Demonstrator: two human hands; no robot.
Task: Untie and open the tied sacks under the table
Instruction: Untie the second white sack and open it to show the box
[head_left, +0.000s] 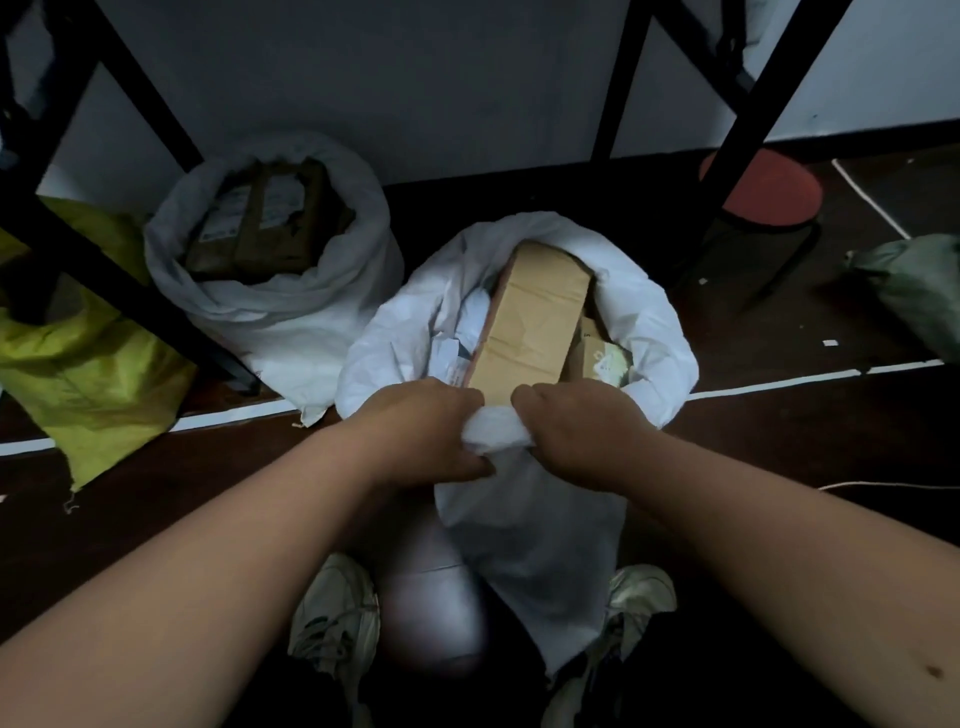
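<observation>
A white woven sack (639, 312) stands open on the floor in front of me, with a cardboard box (535, 322) and smaller parcels showing inside. My left hand (421, 431) and my right hand (576, 426) both grip the bunched near rim of this sack, close together, fingers curled into the cloth. Behind it to the left a second white sack (291, 312) stands open under the table, holding dark wrapped parcels. A yellow-green sack (88, 374) lies at the far left; its mouth is hidden.
Black table legs (135, 98) slant across the left and the upper right. A red stool (763, 192) stands at the right, with a green sack (914, 291) beyond it. A loose cord (883, 486) lies on the dark floor. My shoes (337, 623) are below the sack.
</observation>
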